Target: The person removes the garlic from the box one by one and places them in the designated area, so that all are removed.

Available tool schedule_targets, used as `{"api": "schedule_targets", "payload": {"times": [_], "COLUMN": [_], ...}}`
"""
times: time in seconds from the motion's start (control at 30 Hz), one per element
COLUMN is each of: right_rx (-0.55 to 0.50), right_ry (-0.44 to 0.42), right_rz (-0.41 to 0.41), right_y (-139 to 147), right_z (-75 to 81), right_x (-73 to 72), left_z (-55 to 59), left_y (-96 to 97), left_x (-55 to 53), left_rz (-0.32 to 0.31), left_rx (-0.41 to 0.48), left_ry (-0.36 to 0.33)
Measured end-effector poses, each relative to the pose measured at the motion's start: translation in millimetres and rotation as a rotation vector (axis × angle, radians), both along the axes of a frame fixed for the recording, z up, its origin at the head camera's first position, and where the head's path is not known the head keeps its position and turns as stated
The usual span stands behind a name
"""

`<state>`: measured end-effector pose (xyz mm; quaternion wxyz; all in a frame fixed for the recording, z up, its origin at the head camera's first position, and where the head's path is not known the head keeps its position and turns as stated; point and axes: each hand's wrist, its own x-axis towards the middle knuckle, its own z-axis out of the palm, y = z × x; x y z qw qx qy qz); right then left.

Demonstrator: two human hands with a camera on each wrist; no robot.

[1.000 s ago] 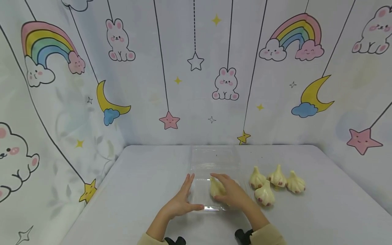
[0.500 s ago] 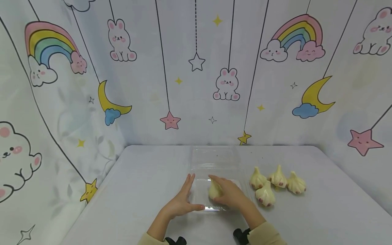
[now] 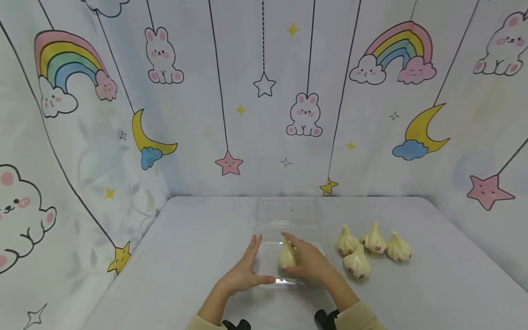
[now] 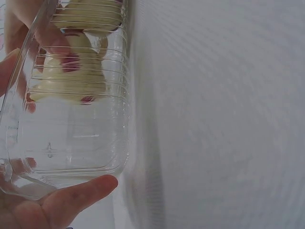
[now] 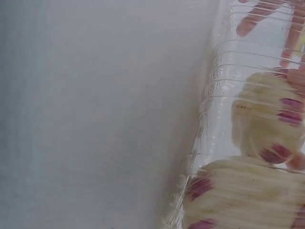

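A clear plastic clamshell box (image 3: 269, 259) lies in front of me, its ridged lid (image 3: 289, 211) folded back away from me. My right hand (image 3: 310, 262) grips a pale garlic bulb (image 3: 285, 257) inside the base, thumb on the near side and fingers on the far side. Through the ridged wall, the right wrist view shows this bulb (image 5: 267, 114) with purple marks, beside a second garlic bulb (image 5: 243, 195) that my right hand hides in the head view. My left hand (image 3: 241, 273) steadies the box's left side with straight fingers, its thumb (image 4: 86, 195) along the near wall.
Several more garlic bulbs (image 3: 357, 262) sit in a cluster on the white tabletop (image 3: 198, 229), right of the box. Behind the table's far edge hangs a white cloth (image 3: 185, 114) printed with rabbits, rainbows and stars.
My right hand has shifted the garlic bulb slightly left inside the box, and more of the bulb shows. The left hand and the box have stayed in place.
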<state>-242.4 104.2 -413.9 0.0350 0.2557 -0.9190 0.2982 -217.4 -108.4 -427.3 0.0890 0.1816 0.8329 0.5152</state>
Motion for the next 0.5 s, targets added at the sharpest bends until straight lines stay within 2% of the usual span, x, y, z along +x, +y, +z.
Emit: {"api": "schedule_targets", "payload": {"times": [0.5], "right_rx": [-0.154], "right_ry": [-0.023], "right_rz": [0.033], "right_y": [7.1], "right_z": [5.2], "right_x": [8.0], "left_z": [-0.1], "left_y": [-0.1], "left_x": [-0.4], "left_rz": [0.004], "left_rx": [-0.018], "left_ry": [0.013]}}
